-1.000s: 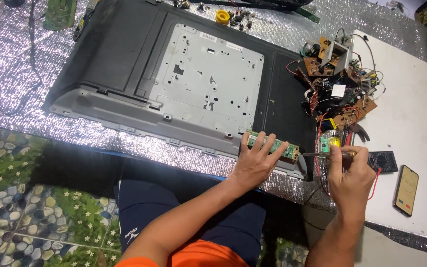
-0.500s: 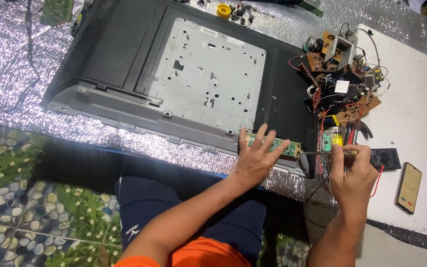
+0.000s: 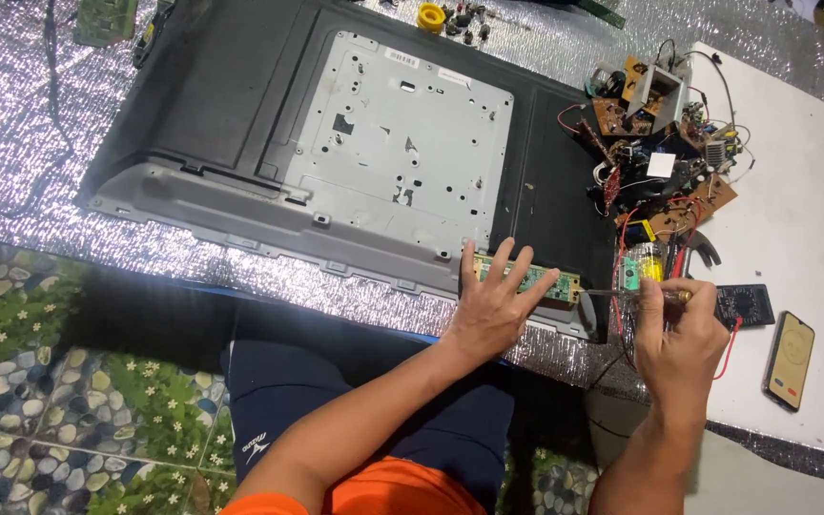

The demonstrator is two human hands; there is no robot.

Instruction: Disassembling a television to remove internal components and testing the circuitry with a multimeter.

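Your left hand [image 3: 493, 310] lies flat, fingers spread wide, on the narrow green circuit strip [image 3: 550, 281]. It presses the strip and grips nothing. The strip sits along the near edge of the large dark panel [image 3: 221, 105], at its right-hand corner, with the fingertips reaching over it.

Your right hand [image 3: 684, 334] is closed around the clear handle of a screwdriver [image 3: 636, 294]. The shaft runs leftward from the fist, level, and its tip ends just beside the right end of the green strip. Whether the tip touches the strip cannot be told.

The dark panel lies on a silver foil sheet [image 3: 11, 124] and carries a grey metal plate [image 3: 402, 143] at its centre.

To the right stands a white table [image 3: 793, 191]. A heap of loose circuit boards and wires [image 3: 660, 133] rests at its left edge. A black meter [image 3: 746, 303] lies just beyond your right hand, and a phone [image 3: 791, 360] lies near it, apart.
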